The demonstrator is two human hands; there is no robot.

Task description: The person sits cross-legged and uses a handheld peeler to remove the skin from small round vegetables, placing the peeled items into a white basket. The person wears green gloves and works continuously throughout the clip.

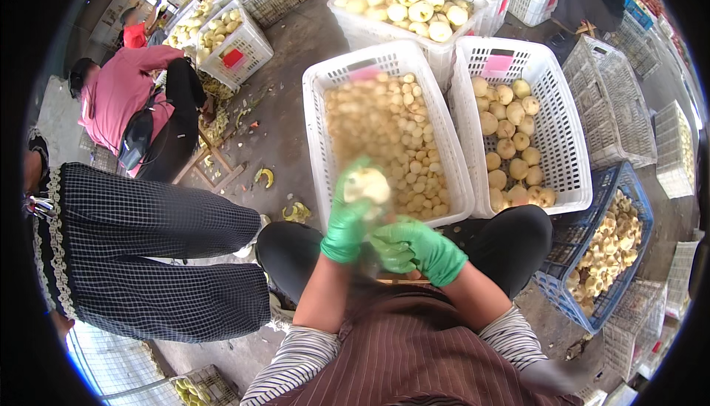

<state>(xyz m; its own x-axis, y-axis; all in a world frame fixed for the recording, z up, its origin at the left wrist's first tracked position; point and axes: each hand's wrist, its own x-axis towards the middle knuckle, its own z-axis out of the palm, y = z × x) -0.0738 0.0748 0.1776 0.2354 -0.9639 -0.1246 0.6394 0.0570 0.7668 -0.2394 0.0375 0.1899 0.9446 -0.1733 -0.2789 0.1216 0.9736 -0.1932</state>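
Note:
My left hand [345, 223], in a green glove, is closed around a pale peeled fruit [370, 185] above the near end of a white plastic crate [315, 145]. That crate holds many small round pale-brown pieces [424, 167], partly blurred in the picture. Just right of the left hand, my right hand [407, 245], also green-gloved, has its fingers curled; something blurred shows between the hands, and whether the right hand grips it I cannot tell. To the right of the first crate, a second white crate [574, 145] holds whole round yellow-brown fruits [516, 112].
A white crate of pale fruits [344, 26] stands beyond. At right, a blue crate [591, 250] holds pale cut pieces [604, 245]. A person in checked trousers [166, 239] stands close on the left; a person in pink [130, 81] sits behind. Peel scraps [297, 212] lie on the floor.

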